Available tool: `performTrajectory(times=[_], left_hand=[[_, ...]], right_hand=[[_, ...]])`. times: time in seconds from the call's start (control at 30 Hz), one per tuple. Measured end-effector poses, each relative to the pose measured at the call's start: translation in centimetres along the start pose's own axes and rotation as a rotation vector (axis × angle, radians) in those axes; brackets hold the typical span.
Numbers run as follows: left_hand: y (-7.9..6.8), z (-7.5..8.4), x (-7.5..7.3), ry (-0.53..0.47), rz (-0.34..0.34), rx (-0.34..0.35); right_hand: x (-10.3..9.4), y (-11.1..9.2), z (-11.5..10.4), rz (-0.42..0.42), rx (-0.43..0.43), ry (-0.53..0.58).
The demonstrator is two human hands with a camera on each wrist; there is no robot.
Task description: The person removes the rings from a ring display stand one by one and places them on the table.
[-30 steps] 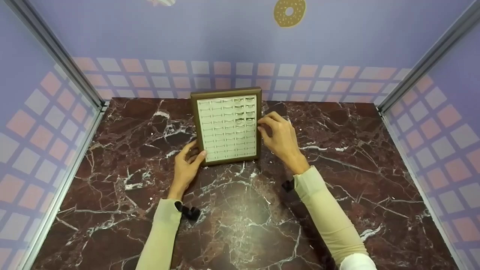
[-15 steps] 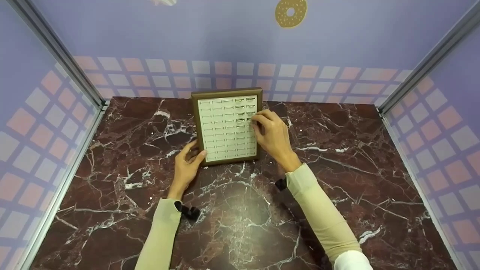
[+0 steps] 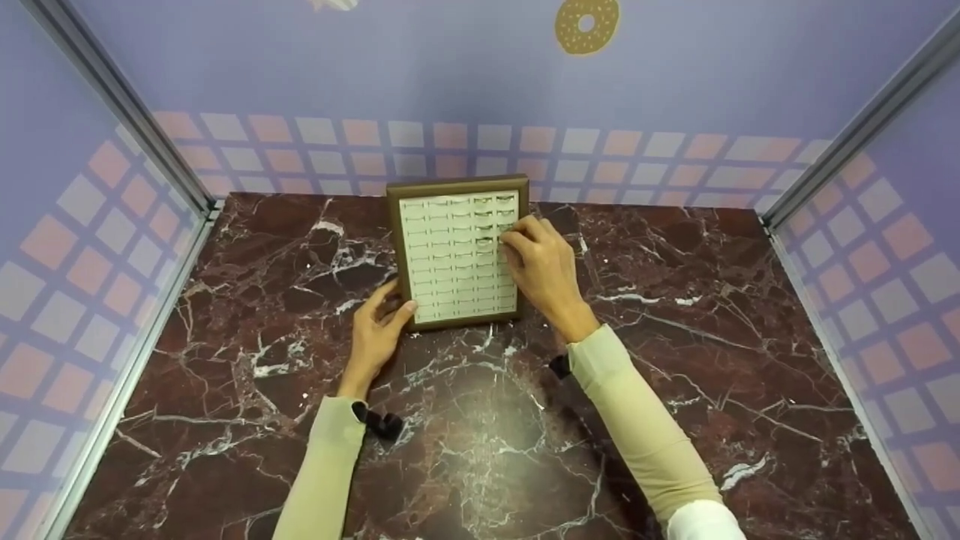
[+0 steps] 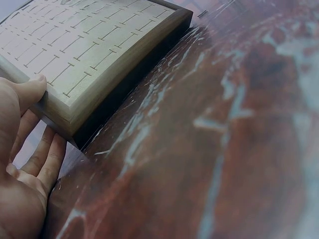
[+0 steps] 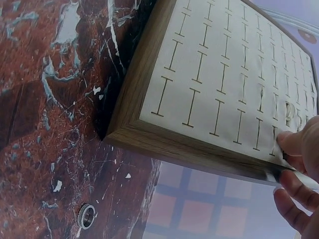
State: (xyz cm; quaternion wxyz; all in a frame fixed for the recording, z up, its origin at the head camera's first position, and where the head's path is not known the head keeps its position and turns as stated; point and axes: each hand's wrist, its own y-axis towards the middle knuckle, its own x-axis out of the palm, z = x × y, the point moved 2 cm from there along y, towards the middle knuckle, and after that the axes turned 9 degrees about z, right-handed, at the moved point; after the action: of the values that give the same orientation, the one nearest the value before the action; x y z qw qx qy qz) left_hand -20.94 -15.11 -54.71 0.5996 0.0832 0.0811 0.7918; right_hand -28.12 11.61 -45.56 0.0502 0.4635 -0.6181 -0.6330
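Note:
A ring display board [image 3: 457, 277] with a brown wood-look frame and a white slotted pad leans upright near the back of the table. Several rings [image 3: 484, 227] sit in slots at its upper right. My left hand [image 3: 373, 335] grips the lower left corner, thumb on the front and fingers behind, as the left wrist view also shows. At the right edge, the thumb and fingertips of my right hand [image 3: 545, 270] pinch at the slot of the fourth row, where they hide the ring. Two rings [image 5: 290, 114] show beside the fingers in the right wrist view.
A loose silver ring [image 5: 86, 216] lies on the dark red marble-patterned table [image 3: 465, 450] in the right wrist view. Lilac walls [image 3: 337, 75] with checked bands enclose the table at the back and both sides.
My right hand has moved left from the frame's right edge onto the right column of slots and now covers the fourth-row ring there. My left hand keeps its grip on the corner.

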Motion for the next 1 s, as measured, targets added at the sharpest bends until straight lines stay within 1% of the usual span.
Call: performTrajectory(times=[0.17, 0.47, 0.67, 1.0], left_hand=[[0.08, -0.05, -0.03, -0.01, -0.002, 0.001], [0.07, -0.04, 0.15, -0.036, 0.015, 0.001], [0.18, -0.09, 0.13, -0.063, 0.011, -0.002], [0.08, -0.2, 0.04, -0.045, 0.011, -0.01]], right_hand=[[-0.13, 0.01, -0.11, -0.002, -0.019, -0.014], [-0.23, -0.05, 0.02, -0.01, -0.021, -0.017], [-0.3, -0.07, 0.17, -0.022, -0.025, -0.02], [-0.52, -0.32, 0.16, -0.021, -0.041, -0.002]])
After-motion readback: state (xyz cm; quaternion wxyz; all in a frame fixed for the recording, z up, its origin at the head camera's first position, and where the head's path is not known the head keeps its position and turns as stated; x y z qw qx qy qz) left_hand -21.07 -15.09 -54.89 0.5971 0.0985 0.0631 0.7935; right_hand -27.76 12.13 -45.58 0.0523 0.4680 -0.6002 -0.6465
